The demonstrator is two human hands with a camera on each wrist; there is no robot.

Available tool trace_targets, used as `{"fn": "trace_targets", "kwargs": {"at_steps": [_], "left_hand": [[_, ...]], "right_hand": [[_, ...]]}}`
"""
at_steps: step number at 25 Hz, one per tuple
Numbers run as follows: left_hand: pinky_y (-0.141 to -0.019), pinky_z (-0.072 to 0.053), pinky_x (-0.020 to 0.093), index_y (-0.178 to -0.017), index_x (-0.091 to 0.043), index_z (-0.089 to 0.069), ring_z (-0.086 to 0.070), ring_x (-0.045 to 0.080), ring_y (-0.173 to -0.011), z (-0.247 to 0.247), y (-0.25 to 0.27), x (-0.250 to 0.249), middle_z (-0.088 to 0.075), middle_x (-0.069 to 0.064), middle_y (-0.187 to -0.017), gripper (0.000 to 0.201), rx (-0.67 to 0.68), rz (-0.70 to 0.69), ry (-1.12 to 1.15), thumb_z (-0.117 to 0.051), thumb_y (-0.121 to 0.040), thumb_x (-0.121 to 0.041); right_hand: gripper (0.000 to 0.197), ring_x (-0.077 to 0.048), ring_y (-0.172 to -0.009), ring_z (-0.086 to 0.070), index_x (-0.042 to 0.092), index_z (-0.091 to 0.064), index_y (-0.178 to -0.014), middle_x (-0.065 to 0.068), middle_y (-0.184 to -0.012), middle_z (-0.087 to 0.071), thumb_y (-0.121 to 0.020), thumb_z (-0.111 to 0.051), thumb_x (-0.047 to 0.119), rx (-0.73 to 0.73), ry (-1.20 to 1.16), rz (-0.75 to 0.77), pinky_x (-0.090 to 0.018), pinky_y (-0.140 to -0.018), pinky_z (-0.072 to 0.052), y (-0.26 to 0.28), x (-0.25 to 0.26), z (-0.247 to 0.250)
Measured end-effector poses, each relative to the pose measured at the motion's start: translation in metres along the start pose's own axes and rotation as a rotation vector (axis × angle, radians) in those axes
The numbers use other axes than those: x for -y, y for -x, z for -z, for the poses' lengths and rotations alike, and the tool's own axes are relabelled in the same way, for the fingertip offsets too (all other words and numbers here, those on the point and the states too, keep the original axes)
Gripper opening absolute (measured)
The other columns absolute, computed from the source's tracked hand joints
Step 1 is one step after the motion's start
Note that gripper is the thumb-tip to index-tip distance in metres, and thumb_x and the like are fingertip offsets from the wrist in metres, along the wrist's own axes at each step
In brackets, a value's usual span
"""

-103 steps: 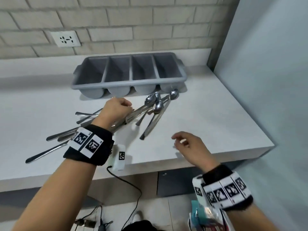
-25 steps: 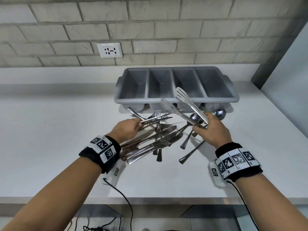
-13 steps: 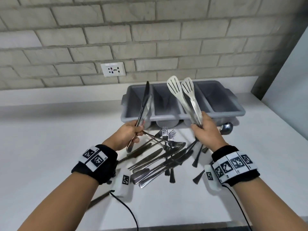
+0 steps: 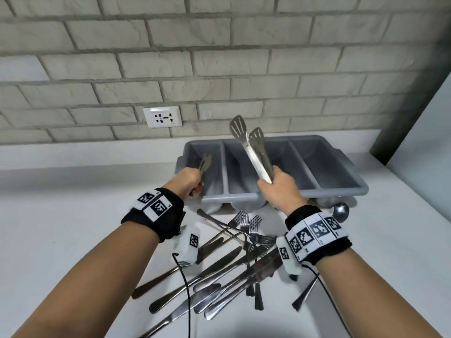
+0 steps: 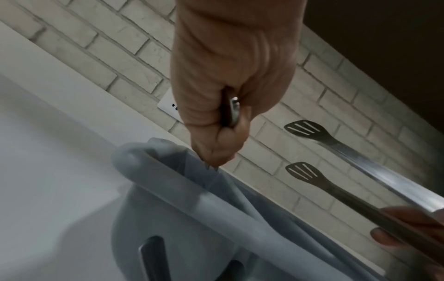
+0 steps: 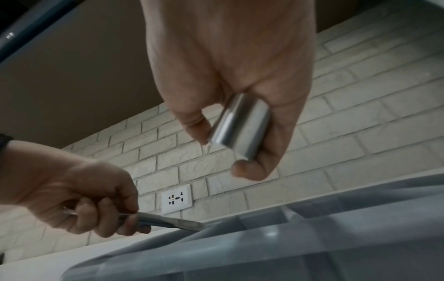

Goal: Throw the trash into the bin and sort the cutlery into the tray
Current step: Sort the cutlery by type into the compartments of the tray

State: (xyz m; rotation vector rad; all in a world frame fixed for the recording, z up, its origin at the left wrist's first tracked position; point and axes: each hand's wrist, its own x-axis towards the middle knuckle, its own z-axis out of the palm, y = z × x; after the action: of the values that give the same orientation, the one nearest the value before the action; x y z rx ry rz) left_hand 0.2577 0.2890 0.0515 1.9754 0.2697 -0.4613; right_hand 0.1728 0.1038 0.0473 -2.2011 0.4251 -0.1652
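Head view: left hand (image 4: 189,182) clenched round small metal tongs (image 4: 205,164), tips inside the leftmost compartment of the grey plastic cutlery tray (image 4: 361,191). Right hand (image 4: 278,189) grips the hinge end of slotted-head serving tongs (image 4: 253,150), upright over the middle compartments. Likely step: drop both in. Lower before releasing; steel is smooth and slips, and the long tongs look better laid lengthwise. Polished knives, forks and spoons (image 4: 234,272) sit piled on the matte white tabletop (image 4: 61,228), near the tray. No bin or trash visible.
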Motion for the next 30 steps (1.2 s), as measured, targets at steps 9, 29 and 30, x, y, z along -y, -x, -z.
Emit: {"fn": "trace_targets", "kwargs": {"at_steps": [9,29,30], "left_hand": [[-0.055,-0.040,0.026,-0.097,0.009,-0.062,-0.059,0.025,-0.072,-0.014,-0.054,-0.008,-0.060,0.014,-0.082,0.027,-0.021,0.017,-0.165,-0.039,-0.095,-0.005],[-0.099,-0.043,0.033,-0.123,0.005,-0.057,-0.053,0.034,-0.123,-0.038,-0.060,0.009,-0.058,0.020,-0.131,0.035,-0.107,0.034,-0.343,-0.039,-0.096,-0.006],[-0.097,-0.044,0.033,-0.116,0.005,-0.062,-0.055,0.034,-0.120,-0.036,-0.056,0.010,-0.061,0.020,-0.126,0.032,-0.112,-0.024,-0.334,-0.041,-0.094,-0.007]], "right_hand": [[0.029,-0.031,-0.103,-0.064,-0.008,-0.059,-0.112,-0.019,-0.115,-0.065,-0.089,-0.051,0.009,0.137,0.298,-0.156,-0.031,-0.084,-0.052,-0.072,0.015,-0.033],[0.031,-0.021,-0.119,-0.057,0.003,-0.060,-0.119,-0.008,-0.128,-0.059,-0.096,-0.043,0.013,0.279,0.635,-0.093,-0.025,-0.093,-0.048,-0.089,0.008,-0.077],[0.030,-0.023,-0.118,-0.058,0.001,-0.061,-0.118,-0.010,-0.127,-0.060,-0.095,-0.043,0.012,0.250,0.592,-0.095,-0.026,-0.092,-0.048,-0.087,0.008,-0.074]]}}
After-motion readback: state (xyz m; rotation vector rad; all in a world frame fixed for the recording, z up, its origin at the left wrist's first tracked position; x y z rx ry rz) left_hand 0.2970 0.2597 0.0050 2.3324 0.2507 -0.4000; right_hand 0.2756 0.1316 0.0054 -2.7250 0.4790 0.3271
